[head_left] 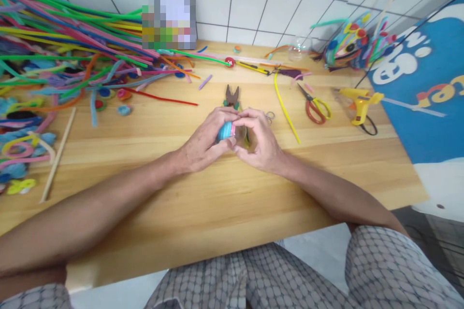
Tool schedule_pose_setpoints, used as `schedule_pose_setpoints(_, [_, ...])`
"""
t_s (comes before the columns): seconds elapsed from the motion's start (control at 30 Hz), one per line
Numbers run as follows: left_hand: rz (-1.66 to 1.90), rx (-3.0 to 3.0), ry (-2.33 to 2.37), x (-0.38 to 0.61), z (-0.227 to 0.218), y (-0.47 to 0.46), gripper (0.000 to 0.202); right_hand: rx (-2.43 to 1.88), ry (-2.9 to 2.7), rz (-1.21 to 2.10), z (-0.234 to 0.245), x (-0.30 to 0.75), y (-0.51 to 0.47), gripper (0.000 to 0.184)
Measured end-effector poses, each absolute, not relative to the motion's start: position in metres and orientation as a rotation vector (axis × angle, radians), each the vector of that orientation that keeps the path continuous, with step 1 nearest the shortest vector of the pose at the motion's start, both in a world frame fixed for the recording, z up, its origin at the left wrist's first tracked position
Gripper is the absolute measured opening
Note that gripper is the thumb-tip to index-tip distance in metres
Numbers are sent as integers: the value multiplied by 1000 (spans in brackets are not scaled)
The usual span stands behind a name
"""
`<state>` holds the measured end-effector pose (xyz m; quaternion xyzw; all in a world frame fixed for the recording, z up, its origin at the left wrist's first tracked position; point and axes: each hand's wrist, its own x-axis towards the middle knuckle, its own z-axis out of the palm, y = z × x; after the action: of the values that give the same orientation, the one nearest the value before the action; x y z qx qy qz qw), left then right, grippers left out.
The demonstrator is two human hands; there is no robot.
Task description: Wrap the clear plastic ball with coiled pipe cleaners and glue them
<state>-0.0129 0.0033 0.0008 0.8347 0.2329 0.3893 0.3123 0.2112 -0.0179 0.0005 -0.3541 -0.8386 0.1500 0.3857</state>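
Observation:
Held between both hands at the middle of the table is a small rounded, see-through piece covered on its left part with blue and pink pipe cleaner strips [225, 131]. My left hand [208, 140] is closed round the blue side, thumb at its lower edge. Curved about the clear side, my right hand [259, 140] presses its fingertips near the pink strip. Fingers hide much of the piece. Just beyond the hands lie pliers [232, 94] with dark jaws, their handles partly covered.
Many coloured pipe cleaners [72, 34] heap at the left, beside a wooden stick [58, 154]. To the right lie a yellow pipe cleaner [285, 108], scissors [316, 108] and a yellow glue gun [362, 104]. Behind these stand a clear ball [299, 48] and a colourful fish-like craft [346, 46].

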Motion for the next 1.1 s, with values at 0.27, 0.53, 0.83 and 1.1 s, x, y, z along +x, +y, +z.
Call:
schedule_pose_setpoints(0.27, [1031, 2202, 599, -14, 1, 5, 36, -872, -2117, 356, -2, 207, -16, 52])
schedule_pose_setpoints(0.53, [968, 2197, 547, -18, 4, 9, 47, -879, -2118, 329, -3, 208, -17, 53])
schedule_pose_setpoints(0.83, [1013, 2227, 584, -17, -4, 9, 41, -916, -2262, 558, 27, 239, 3, 42])
schedule_pose_setpoints(1.1, [1073, 2272, 579, -15, -10, 13, 42, -1475, -2315, 286, 30, 304, 45, 11])
